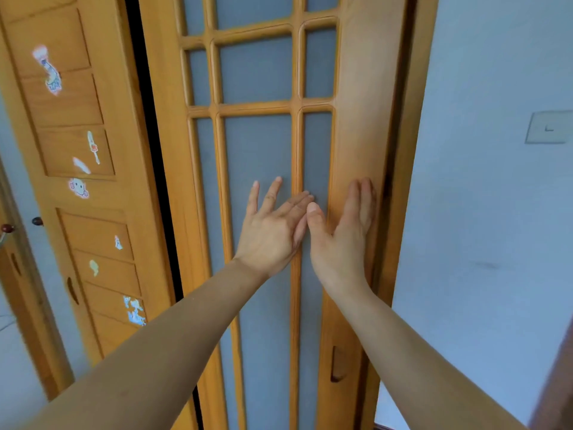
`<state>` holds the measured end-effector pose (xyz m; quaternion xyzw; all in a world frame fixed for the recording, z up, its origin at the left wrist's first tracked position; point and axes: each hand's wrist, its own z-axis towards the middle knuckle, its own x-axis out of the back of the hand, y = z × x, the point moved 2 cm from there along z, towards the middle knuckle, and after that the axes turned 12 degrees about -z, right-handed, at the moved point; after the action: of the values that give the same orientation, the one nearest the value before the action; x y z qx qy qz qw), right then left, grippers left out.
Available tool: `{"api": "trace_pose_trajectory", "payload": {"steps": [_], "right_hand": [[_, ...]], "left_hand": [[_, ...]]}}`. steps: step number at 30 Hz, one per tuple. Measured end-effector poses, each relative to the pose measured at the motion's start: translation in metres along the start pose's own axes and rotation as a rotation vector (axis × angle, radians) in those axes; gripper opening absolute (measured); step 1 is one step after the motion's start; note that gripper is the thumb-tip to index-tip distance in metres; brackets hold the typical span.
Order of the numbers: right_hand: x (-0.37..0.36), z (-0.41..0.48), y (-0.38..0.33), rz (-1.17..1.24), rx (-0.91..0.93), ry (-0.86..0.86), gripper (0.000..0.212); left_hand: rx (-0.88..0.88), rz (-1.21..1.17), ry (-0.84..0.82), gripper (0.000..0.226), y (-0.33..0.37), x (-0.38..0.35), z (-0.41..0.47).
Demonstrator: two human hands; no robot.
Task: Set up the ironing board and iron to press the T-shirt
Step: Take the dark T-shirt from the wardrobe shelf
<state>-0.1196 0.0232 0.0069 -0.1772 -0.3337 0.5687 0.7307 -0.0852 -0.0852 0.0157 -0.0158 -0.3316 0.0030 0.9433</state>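
While both arms reach forward, two bare hands rest flat against a tall wooden door (356,119). The door has a yellow-brown frame and grey frosted glass panes (257,150) set between thin wooden bars.

The left hand (269,234) lies on the big middle pane, fingers spread wide and pointing up. It is released and grasps nothing. Its pointer and middle fingers lean to the right, across one thin upright bar (296,144).

The right hand (344,234) lies just beside it, also released and grasping nothing. Its palm and long fingers press on the wide wooden side piece at the door's right edge. Its thumb points up over the narrow pane, and the tip touches the fingers of the left hand.

Low on that same wooden side piece sits a small dark slot handle (338,364).

Left of the door is a thin black gap (145,119). Past the gap stands a wooden cupboard (105,187) with slatted panels. Many little stickers (51,72) are stuck on it, and one is a round smiling face (78,187).

Right of the door is a pale blue-grey wall (496,228). A light switch plate (547,127) sits on it, high up near the right edge of the view.

No ironing board, iron or T-shirt shows anywhere in the view, so where they are cannot be told.
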Motion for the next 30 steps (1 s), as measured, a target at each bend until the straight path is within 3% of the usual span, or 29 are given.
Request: {"api": "trace_pose_trajectory", "payload": {"steps": [8,16,25,30], "right_hand": [[-0.026,-0.006,-0.021,-0.049,-0.061,0.030,0.072],[-0.050,-0.010,-0.029,-0.021,-0.082,-0.045,0.070],[-0.072,-0.006,-0.033,-0.068,-0.100,-0.115,0.067],[-0.079,-0.001,-0.031,-0.076,-0.094,-0.122,0.065]], "left_hand": [[0.020,0.021,0.045,0.046,-0.042,0.010,-0.009],[0.246,-0.054,0.185,0.040,-0.086,0.010,-0.020],[0.364,-0.280,0.119,0.080,-0.101,-0.001,-0.015],[0.433,-0.320,0.137,0.083,-0.122,-0.004,-0.016]]}}
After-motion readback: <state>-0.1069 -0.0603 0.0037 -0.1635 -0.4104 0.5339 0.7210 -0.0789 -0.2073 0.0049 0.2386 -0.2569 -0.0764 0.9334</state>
